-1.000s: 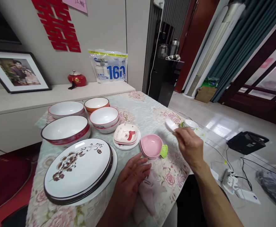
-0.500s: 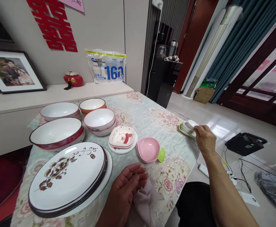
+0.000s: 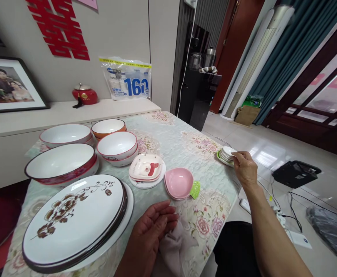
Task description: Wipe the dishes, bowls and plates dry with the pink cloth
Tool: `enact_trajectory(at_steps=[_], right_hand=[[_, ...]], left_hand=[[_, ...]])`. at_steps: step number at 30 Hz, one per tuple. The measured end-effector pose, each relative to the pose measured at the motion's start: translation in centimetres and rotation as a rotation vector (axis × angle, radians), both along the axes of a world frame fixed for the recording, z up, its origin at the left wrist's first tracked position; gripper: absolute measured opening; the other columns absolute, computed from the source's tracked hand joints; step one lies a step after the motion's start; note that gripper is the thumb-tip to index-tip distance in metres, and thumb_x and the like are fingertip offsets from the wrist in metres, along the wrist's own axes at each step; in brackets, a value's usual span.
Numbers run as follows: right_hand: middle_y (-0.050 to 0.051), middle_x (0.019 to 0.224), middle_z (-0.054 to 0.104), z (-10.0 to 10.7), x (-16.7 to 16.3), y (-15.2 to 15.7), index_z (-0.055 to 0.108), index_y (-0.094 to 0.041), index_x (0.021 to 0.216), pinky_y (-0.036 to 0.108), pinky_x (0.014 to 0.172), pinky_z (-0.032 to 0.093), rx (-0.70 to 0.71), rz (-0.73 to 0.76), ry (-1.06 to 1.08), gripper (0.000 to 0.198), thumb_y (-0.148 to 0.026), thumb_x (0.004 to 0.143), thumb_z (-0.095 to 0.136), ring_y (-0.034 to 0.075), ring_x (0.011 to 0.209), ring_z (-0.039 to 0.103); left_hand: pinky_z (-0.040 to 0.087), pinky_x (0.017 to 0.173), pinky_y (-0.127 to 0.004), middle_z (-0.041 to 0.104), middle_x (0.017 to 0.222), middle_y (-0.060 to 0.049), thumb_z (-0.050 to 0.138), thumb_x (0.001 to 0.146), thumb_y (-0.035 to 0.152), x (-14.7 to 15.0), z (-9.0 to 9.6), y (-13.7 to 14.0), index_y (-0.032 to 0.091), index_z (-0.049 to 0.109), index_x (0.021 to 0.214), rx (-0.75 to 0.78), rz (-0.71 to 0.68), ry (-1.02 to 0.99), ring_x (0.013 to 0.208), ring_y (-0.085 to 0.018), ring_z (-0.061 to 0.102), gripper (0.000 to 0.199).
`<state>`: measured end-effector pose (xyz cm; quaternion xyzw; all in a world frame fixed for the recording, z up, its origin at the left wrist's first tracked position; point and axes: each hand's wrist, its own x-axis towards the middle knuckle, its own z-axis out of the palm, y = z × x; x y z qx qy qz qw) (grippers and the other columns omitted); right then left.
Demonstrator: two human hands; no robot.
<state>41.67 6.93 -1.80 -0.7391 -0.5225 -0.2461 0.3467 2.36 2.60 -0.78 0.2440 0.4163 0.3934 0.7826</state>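
Observation:
At the table's right edge, my right hand [image 3: 246,169] pinches the rim of a small white dish [image 3: 229,150]. This dish sits on top of a stack of small white dishes [image 3: 224,156] resting in a green-rimmed dish [image 3: 218,156]. My left hand [image 3: 154,227] is palm up near the front edge, its fingers curled over a greyish-pink cloth [image 3: 176,246] that spreads out below them. Just beyond it lie stacked pink strawberry-shaped bowls [image 3: 179,181] with a green leaf handle [image 3: 195,189]. Stacked square dishes with a bear design [image 3: 145,167] are to their left.
Large oval plates [image 3: 76,219] with a brown flower are stacked at front left. Behind them stand bowl stacks: dark-rimmed [image 3: 61,161], red-rimmed [image 3: 118,144], orange [image 3: 109,127] and pale [image 3: 66,133]. A cabinet [image 3: 122,106] holds a cup bag [image 3: 128,80] and red pot [image 3: 84,94].
My right hand has lowered the small white dish, from tilted above the stack to lying nearly flat on it. My left hand has barely moved. The view has shifted slightly.

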Motion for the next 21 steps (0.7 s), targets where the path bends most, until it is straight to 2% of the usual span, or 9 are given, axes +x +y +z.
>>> enact_trajectory(at_steps=[3,6,10,11,13,16,19,21], right_hand=[[0.012,0.105,0.069,0.7,-1.6,-0.2,0.076,-0.021,0.103,0.036,0.073,0.048,0.039,0.025,0.076,0.029,-0.034,0.091,0.052,0.024,0.085,0.063],[0.012,0.099,0.072,0.9,-4.8,-0.4,0.076,-0.019,0.102,0.038,0.076,0.052,0.005,0.138,0.191,0.031,-0.039,0.093,0.053,0.024,0.083,0.066],[0.006,0.086,0.076,0.8,-10.6,-0.8,0.076,-0.019,0.105,0.031,0.062,0.054,-0.158,0.359,0.365,0.035,-0.045,0.096,0.053,0.017,0.060,0.065],[0.006,0.084,0.076,0.9,-11.9,-0.9,0.075,-0.019,0.108,0.031,0.060,0.054,-0.210,0.403,0.418,0.037,-0.046,0.097,0.053,0.017,0.060,0.066],[0.008,0.093,0.078,1.2,-14.0,-1.1,0.075,-0.018,0.112,0.034,0.070,0.055,-0.335,0.461,0.512,0.040,-0.048,0.096,0.054,0.021,0.073,0.071],[0.010,0.107,0.078,1.8,-15.6,-1.2,0.075,-0.019,0.113,0.039,0.085,0.053,-0.480,0.469,0.562,0.041,-0.049,0.095,0.054,0.026,0.095,0.071],[0.008,0.098,0.078,1.9,-15.8,-1.1,0.076,-0.020,0.110,0.037,0.078,0.052,-0.573,0.472,0.611,0.040,-0.050,0.093,0.055,0.025,0.088,0.070],[0.007,0.094,0.078,1.7,-15.7,-1.0,0.077,-0.021,0.105,0.035,0.073,0.050,-0.574,0.467,0.618,0.038,-0.050,0.091,0.058,0.024,0.082,0.069]], left_hand=[[0.056,0.082,-0.033,0.078,0.096,-0.011,0.094,0.054,0.038,0.1,0.1,0.0,0.016,0.078,0.098,0.010,0.001,-0.004,0.088,-0.022,0.071,0.052],[0.055,0.081,-0.032,0.077,0.094,-0.010,0.092,0.057,0.034,0.2,0.3,-0.1,0.015,0.077,0.097,0.026,0.010,-0.018,0.085,-0.021,0.071,0.046],[0.054,0.080,-0.032,0.076,0.093,-0.010,0.091,0.059,0.032,0.3,0.3,-0.2,0.015,0.077,0.096,0.042,0.026,-0.034,0.083,-0.020,0.070,0.043],[0.054,0.080,-0.031,0.076,0.093,-0.010,0.091,0.060,0.032,0.3,0.3,-0.3,0.015,0.077,0.095,0.048,0.029,-0.036,0.083,-0.019,0.070,0.042],[0.054,0.080,-0.032,0.076,0.094,-0.010,0.089,0.062,0.031,0.3,0.3,-0.3,0.014,0.076,0.096,0.062,0.028,-0.045,0.083,-0.020,0.070,0.041],[0.053,0.081,-0.032,0.075,0.094,-0.010,0.087,0.064,0.030,0.2,0.4,-0.4,0.014,0.076,0.097,0.074,0.025,-0.048,0.083,-0.019,0.070,0.038],[0.053,0.082,-0.034,0.075,0.095,-0.010,0.086,0.066,0.029,0.1,0.3,-0.5,0.014,0.075,0.098,0.078,0.019,-0.056,0.083,-0.019,0.069,0.037],[0.053,0.083,-0.034,0.074,0.095,-0.010,0.085,0.067,0.028,0.1,0.3,-0.5,0.013,0.074,0.098,0.083,0.019,-0.064,0.083,-0.019,0.069,0.036]])
